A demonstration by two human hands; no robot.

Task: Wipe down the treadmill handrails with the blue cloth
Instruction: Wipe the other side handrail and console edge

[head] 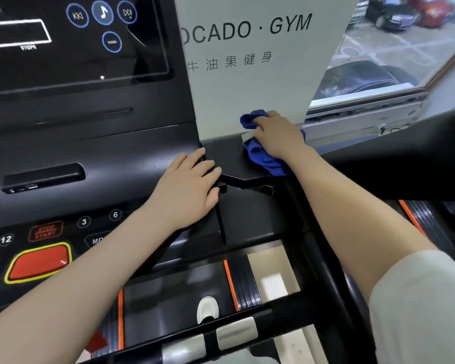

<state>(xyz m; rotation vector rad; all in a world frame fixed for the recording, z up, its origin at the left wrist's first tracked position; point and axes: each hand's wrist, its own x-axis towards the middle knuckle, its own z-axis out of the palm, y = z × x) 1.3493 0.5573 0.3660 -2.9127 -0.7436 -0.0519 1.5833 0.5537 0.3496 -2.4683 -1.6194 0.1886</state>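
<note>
Right hand [279, 135] bunches blue cloth [263, 156] on handrail [226, 153] beside console edge; left hand [187, 187] lies spread.

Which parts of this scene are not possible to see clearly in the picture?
Head view only:
- Right hand fingertips: buried in the blue cloth.
- Handrail surface beneath the cloth: covered, so its cleanliness is unknown.
- Console screen: cut off by the top and left edges.
- Left hand palm: faces down on the console.
- Sign: first letters hidden behind the console.

Head view, downward, close over console [90, 143]
</note>
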